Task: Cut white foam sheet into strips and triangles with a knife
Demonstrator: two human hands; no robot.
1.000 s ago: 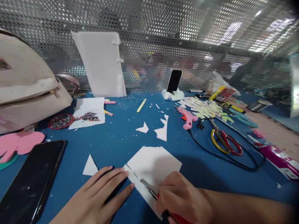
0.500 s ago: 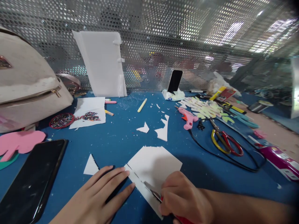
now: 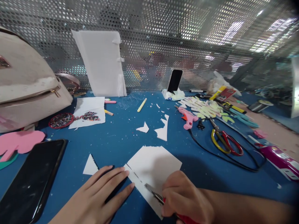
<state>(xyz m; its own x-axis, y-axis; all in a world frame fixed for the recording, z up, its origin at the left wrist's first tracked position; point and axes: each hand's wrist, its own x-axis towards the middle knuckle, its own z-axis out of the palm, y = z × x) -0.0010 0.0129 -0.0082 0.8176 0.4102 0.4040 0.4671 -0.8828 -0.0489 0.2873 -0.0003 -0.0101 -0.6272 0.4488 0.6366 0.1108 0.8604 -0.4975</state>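
A white piece of card with several straight edges lies flat in front of me, a dark dashed line along its left side. My left hand rests with fingers stretched out, their tips on the card's left edge. My right hand is closed around a red-handled utility knife. The blade's tip is on or just above the card beside the dashed line; exact contact I cannot tell. A white triangular offcut lies beside my left fingers. Other jagged scraps lie beyond the card.
A black phone lies at left near a backpack. To the right are a pink glue gun with its cord, red-and-yellow-handled scissors and a purple box. Another phone stands at the back.
The knife in my right hand has shifted very slightly, its blade tip now a little lower and to the right. My left hand stays pressed in the same place.
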